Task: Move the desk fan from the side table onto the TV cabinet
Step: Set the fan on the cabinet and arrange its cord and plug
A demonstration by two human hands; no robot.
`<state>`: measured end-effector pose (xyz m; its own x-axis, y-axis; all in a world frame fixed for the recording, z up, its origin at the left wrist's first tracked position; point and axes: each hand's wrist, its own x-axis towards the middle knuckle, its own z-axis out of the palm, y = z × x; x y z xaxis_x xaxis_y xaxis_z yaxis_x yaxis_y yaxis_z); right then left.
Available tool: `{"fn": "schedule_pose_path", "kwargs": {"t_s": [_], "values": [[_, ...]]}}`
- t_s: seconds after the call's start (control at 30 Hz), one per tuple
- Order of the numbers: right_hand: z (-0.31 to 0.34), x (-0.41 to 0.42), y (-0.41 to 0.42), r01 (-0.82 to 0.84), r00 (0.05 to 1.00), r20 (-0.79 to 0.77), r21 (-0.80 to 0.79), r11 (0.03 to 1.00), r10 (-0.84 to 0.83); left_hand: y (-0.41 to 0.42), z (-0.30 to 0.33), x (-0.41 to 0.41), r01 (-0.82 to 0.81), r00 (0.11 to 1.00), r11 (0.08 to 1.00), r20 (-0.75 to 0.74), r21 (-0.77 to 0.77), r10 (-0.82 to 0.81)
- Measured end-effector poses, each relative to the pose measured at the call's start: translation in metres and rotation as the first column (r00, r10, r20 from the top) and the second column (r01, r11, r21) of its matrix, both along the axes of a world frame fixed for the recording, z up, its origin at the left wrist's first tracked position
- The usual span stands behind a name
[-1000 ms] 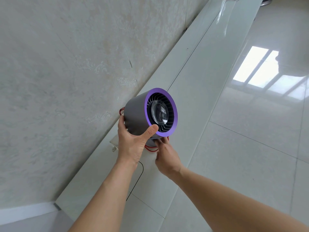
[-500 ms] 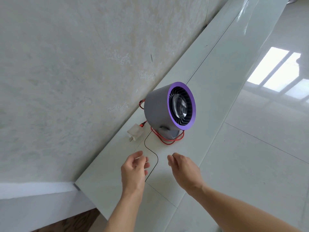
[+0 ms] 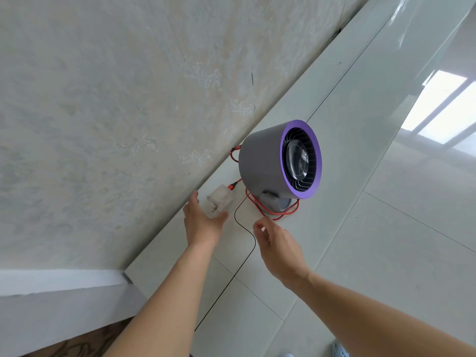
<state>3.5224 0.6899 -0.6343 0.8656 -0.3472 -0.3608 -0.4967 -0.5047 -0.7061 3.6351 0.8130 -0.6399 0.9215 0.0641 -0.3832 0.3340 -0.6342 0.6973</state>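
Head view: fan [image 3: 279,161] standing on the white TV cabinet [image 3: 342,104] by the wall, red cord [image 3: 273,215] looped round its foot, barrel pointing right. Ahead of both empty, loosely spread hands, left hand [image 3: 202,224] beside the white plug [image 3: 219,200], right hand [image 3: 277,244] just short of the foot and nearer. No readable writing.

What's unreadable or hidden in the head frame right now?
- Desk fan rear: turned away from the head camera, so where the red cable enters is hidden.
- Fan blades: behind the grille and glare.
- White plug: partly covered by the left hand.
- TV cabinet: far end cut off at the top edge.
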Motion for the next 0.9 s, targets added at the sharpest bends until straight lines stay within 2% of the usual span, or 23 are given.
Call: {"fn": "schedule_pose_path", "kwargs": {"t_s": [0.13, 0.27, 0.43, 0.6, 0.73, 0.8, 0.9], "values": [[0.001, 0.009, 0.004, -0.018, 1.0, 0.012, 0.016, 1.0, 0.017, -0.006, -0.007, 0.013, 0.111, 0.994, 0.976, -0.018, 0.185, -0.11], [0.003, 0.011, 0.003, -0.03, 1.0, 0.011, 0.017, 0.999, 0.03, -0.007, -0.011, 0.019, 0.161, 0.987, 0.966, -0.006, 0.204, -0.163], [0.016, 0.023, 0.001, -0.047, 0.995, 0.087, 0.009, 0.999, 0.046, -0.008, 0.004, 0.026, 0.057, 0.995, 0.998, 0.078, 0.011, -0.057], [0.047, 0.046, 0.006, -0.107, 0.958, 0.27, 0.032, 0.994, 0.094, -0.021, 0.034, 0.039, -0.017, 0.995, 0.98, 0.092, -0.199, 0.036], [0.076, 0.07, 0.0, -0.161, 0.918, 0.375, 0.064, 0.985, 0.126, -0.031, 0.056, 0.051, 0.01, 0.991, 0.966, 0.133, -0.259, 0.025], [0.093, 0.085, -0.007, -0.163, 0.893, 0.432, 0.045, 0.986, 0.128, -0.031, 0.065, 0.056, 0.031, 0.987, 0.957, 0.161, -0.288, 0.017], [0.121, 0.115, -0.026, -0.124, 0.878, 0.464, -0.025, 0.992, 0.122, -0.035, 0.073, 0.065, 0.068, 0.975, 0.966, 0.221, -0.25, -0.011]]}}
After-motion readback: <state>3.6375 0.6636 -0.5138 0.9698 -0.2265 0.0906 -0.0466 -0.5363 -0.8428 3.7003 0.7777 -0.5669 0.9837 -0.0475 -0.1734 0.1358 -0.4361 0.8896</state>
